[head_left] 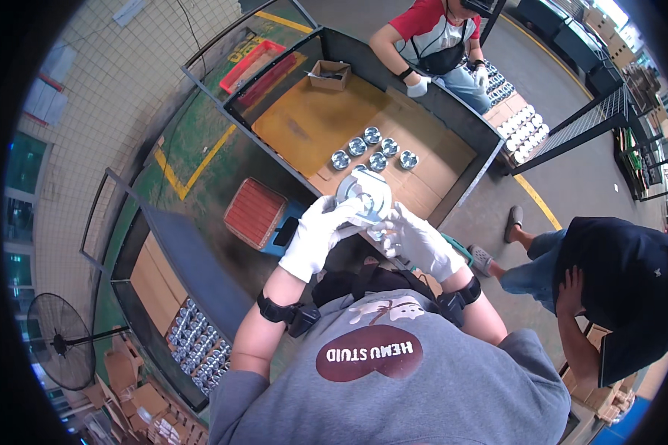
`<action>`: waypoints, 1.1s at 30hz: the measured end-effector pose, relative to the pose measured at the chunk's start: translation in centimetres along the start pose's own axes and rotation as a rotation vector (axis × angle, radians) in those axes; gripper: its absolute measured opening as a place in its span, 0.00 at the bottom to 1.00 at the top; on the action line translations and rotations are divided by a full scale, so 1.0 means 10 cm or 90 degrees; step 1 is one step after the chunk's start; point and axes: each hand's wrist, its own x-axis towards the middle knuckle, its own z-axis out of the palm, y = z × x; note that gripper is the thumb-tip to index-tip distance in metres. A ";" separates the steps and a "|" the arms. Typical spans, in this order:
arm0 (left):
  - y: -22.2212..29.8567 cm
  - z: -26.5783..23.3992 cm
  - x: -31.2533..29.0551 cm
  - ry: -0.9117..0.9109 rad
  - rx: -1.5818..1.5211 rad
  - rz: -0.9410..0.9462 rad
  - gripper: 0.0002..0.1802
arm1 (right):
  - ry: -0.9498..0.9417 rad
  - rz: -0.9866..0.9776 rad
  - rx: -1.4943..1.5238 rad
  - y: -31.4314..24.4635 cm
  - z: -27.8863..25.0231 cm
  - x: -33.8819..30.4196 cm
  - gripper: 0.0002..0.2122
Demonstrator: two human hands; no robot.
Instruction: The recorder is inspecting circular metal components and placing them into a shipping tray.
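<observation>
In front of my chest I hold up a shiny silver metal piston (364, 196), its round end toward the far side. My gloved left hand (315, 236) grips its left side with the fingers wrapped round it. From the lower right, my gloved right hand (421, 243) has curled fingers against the same piston, partly hidden by glare and by the part itself. Just beyond, several more metal pistons (378, 161) stand in loose rows on a cardboard sheet (432, 144) in a dark-walled bench.
A small cardboard box (329, 76) sits in the bench's far left corner. Left of me are a red-topped stool (254, 213) and a bin of pistons (197, 345). Across the bench works a gloved person (441, 44). Another person (620, 289) stands close on my right.
</observation>
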 end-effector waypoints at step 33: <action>-0.42 0.05 -0.31 0.070 0.177 0.077 0.25 | -0.082 -0.210 -0.204 -0.01 0.20 0.17 0.22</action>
